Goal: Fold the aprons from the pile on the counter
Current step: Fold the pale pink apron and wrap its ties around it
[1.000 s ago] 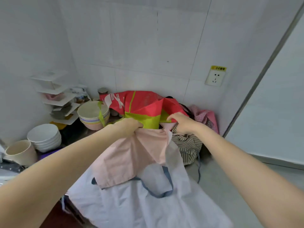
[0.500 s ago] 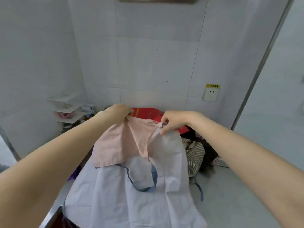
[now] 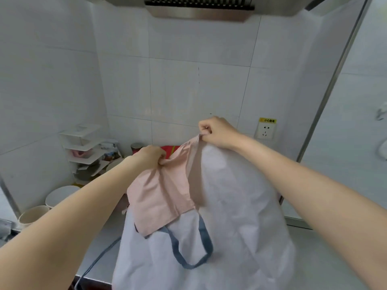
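We are holding up a white apron (image 3: 230,206) with a pink top. Our left hand (image 3: 151,154) and right hand (image 3: 215,131) are both pinching its top edge, fingers squeezed tight on the cloth.

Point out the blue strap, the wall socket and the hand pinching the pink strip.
blue strap (image 3: 204,245): head view, right side of loop.
wall socket (image 3: 265,130): head view, faceplate middle.
right hand (image 3: 215,131): head view, back of hand.
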A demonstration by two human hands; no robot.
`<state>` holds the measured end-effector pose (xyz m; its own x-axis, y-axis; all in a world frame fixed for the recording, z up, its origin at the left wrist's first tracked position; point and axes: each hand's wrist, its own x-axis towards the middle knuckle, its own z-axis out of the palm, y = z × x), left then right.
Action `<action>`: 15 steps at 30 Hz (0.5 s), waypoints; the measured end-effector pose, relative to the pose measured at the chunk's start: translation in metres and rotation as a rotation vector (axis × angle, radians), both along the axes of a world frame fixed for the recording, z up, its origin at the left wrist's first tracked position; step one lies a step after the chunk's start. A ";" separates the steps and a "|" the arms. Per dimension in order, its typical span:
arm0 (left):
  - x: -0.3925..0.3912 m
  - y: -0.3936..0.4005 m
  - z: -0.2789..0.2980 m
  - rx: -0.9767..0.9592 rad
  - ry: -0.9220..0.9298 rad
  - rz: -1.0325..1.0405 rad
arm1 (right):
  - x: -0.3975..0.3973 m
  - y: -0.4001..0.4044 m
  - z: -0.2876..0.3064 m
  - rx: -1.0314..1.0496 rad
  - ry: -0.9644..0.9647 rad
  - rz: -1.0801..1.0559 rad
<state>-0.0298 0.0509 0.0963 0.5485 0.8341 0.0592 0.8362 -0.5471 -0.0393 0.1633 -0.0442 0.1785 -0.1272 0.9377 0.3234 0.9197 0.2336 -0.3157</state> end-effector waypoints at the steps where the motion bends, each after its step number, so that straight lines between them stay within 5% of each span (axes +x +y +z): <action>1: 0.000 0.000 0.001 -0.007 -0.002 0.020 | 0.004 0.003 0.000 0.015 0.030 0.011; 7: -0.005 0.005 0.004 -0.004 0.068 0.241 | 0.024 -0.006 0.016 -0.271 0.369 0.165; 10: -0.009 0.009 0.003 -0.109 0.170 0.127 | 0.035 0.001 0.026 -0.155 0.046 -0.076; 12: -0.006 0.007 0.005 -0.175 0.236 0.062 | 0.029 -0.001 0.030 -0.175 -0.004 -0.103; 15: 0.004 -0.001 0.013 -0.228 0.286 0.027 | -0.006 -0.008 0.019 -0.530 -0.101 -0.044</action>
<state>-0.0259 0.0497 0.1092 0.4935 0.8227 -0.2823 0.8233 -0.5465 -0.1533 0.1569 -0.0518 0.1977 -0.0901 0.9742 -0.2068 0.9568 0.0270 -0.2896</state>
